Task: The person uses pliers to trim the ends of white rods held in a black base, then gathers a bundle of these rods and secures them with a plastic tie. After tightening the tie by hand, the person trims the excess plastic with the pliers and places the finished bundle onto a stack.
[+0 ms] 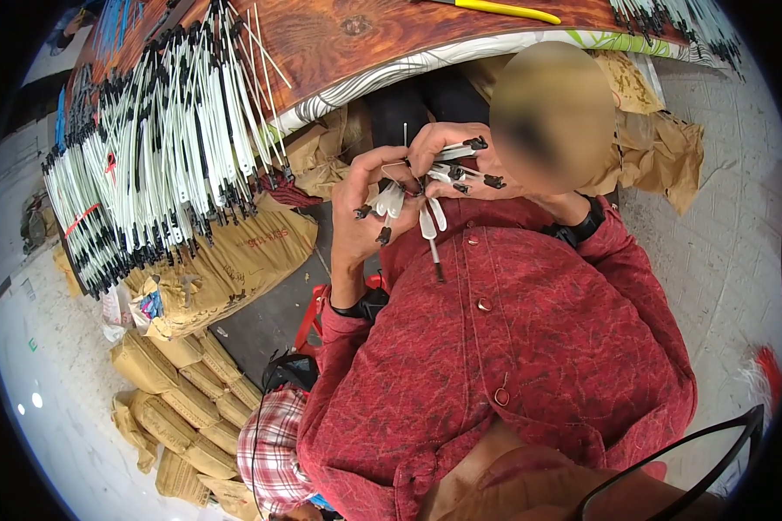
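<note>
In front of my red shirt, both hands are raised close together, just off the near edge of the table. My left hand (363, 195) is closed, its thumb and fingers pinching several white plastic strips with black ends (427, 221) that fan out downward. My right hand (443, 139) has its fingers bent around the same cluster, with more white strips and black ends poking out between them. The fingertips of both hands meet at the middle of the cluster, and the exact joint there is hidden. One strip hangs lower, its dark tip over my shirt.
A large pile of similar strips (161, 139) covers the left of the wooden table (347, 30). A yellow-handled tool (508, 10) lies at the far edge. Brown paper packages (182, 399) are stacked on the floor at lower left, beside a person in a plaid shirt (269, 443).
</note>
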A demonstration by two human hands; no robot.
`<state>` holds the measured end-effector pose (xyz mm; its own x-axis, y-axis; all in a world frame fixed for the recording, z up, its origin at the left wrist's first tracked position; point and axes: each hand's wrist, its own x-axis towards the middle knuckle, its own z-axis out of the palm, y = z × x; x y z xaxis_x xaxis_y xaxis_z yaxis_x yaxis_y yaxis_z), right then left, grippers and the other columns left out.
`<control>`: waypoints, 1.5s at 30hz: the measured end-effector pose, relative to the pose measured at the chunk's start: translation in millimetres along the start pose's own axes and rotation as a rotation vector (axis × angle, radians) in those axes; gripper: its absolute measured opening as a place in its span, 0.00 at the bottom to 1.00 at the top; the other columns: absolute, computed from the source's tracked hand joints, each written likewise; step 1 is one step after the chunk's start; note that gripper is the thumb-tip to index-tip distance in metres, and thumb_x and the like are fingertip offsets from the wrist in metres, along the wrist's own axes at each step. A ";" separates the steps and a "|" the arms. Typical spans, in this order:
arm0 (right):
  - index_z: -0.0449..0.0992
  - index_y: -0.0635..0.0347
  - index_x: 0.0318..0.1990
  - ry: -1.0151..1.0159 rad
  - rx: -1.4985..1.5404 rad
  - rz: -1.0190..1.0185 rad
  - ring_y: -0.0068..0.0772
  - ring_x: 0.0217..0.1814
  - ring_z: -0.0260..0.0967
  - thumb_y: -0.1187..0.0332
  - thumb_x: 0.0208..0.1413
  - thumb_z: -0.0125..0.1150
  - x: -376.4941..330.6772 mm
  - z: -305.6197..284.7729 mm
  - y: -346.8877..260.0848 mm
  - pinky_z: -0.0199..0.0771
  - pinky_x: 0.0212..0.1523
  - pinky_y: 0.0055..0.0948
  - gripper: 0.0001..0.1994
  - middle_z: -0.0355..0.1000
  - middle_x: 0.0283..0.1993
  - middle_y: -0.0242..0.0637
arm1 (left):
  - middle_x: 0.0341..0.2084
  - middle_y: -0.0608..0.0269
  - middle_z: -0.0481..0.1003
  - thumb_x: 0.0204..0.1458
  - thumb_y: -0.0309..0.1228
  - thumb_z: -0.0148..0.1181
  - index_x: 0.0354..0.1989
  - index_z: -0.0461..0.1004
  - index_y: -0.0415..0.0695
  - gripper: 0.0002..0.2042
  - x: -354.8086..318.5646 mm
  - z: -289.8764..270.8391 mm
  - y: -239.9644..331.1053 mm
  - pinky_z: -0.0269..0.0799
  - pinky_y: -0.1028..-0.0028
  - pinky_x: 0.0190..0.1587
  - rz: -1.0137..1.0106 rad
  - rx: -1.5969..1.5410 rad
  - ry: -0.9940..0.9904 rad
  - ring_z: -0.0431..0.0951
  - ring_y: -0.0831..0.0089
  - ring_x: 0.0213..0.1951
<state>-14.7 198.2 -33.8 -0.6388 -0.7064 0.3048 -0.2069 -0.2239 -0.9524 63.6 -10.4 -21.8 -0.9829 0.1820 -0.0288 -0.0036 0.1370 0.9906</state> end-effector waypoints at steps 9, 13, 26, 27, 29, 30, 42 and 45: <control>0.76 0.62 0.37 -0.071 -0.029 -0.084 0.38 0.41 0.70 0.70 0.45 0.74 6.4 -4.8 3.0 0.70 0.45 0.34 0.13 0.72 0.39 0.39 | 0.33 0.62 0.78 0.41 0.22 0.71 0.56 0.66 0.39 0.30 0.7 1.6 -3.3 0.73 0.77 0.41 0.086 0.096 0.026 0.78 0.78 0.37; 0.75 0.62 0.35 -0.091 -0.014 -0.061 0.38 0.39 0.69 0.73 0.42 0.73 7.2 -4.2 3.9 0.68 0.42 0.34 0.13 0.70 0.37 0.38 | 0.31 0.64 0.78 0.40 0.18 0.67 0.56 0.66 0.39 0.30 2.8 5.9 -1.4 0.72 0.78 0.39 0.060 -0.015 0.040 0.78 0.77 0.34; 0.72 0.61 0.30 -0.288 0.046 -0.031 0.32 0.37 0.66 0.70 0.49 0.62 15.2 -18.0 -1.7 0.68 0.40 0.32 0.06 0.65 0.33 0.34 | 0.35 0.63 0.76 0.44 0.15 0.67 0.54 0.65 0.40 0.28 8.5 -0.6 4.6 0.70 0.78 0.45 -0.082 -0.348 -0.116 0.76 0.77 0.41; 0.72 0.61 0.30 -0.286 0.046 -0.030 0.32 0.37 0.66 0.70 0.49 0.62 15.4 -18.5 -0.5 0.68 0.40 0.32 0.06 0.65 0.33 0.34 | 0.35 0.64 0.76 0.44 0.15 0.67 0.54 0.65 0.40 0.27 9.2 -1.3 4.6 0.70 0.78 0.45 -0.077 -0.342 -0.135 0.76 0.77 0.41; 0.71 0.59 0.27 -0.300 0.069 -0.017 0.33 0.35 0.64 0.64 0.47 0.64 16.4 -18.2 3.2 0.65 0.38 0.31 0.10 0.65 0.33 0.33 | 0.35 0.64 0.76 0.43 0.16 0.67 0.53 0.66 0.40 0.26 9.3 -2.4 3.5 0.70 0.78 0.45 -0.075 -0.358 -0.146 0.76 0.77 0.40; 0.70 0.58 0.25 -0.307 0.081 -0.011 0.33 0.34 0.63 0.62 0.47 0.65 16.7 -18.4 5.2 0.64 0.36 0.31 0.12 0.64 0.32 0.33 | 0.35 0.63 0.76 0.43 0.16 0.68 0.51 0.67 0.40 0.25 8.8 -3.1 2.0 0.70 0.78 0.44 -0.072 -0.372 -0.156 0.76 0.77 0.40; 0.72 0.61 0.26 -0.395 0.202 0.066 0.33 0.36 0.67 0.64 0.47 0.65 20.3 -29.0 10.1 0.67 0.39 0.32 0.10 0.68 0.33 0.35 | 0.38 0.58 0.75 0.40 0.23 0.70 0.39 0.77 0.37 0.15 18.8 -19.0 -16.1 0.69 0.72 0.45 0.150 -0.354 -0.362 0.75 0.68 0.41; 0.73 0.62 0.28 -0.363 0.214 0.085 0.34 0.37 0.68 0.67 0.48 0.66 21.8 -29.1 9.5 0.68 0.40 0.33 0.09 0.70 0.34 0.36 | 0.38 0.57 0.75 0.42 0.26 0.69 0.40 0.77 0.36 0.15 21.0 -21.5 -14.2 0.68 0.70 0.47 0.147 -0.427 -0.405 0.75 0.66 0.42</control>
<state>-52.2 200.2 -36.1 -0.3367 -0.9104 0.2404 0.0183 -0.2616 -0.9650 39.1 -29.5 -33.6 -0.8308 0.5367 0.1473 -0.0287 -0.3056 0.9517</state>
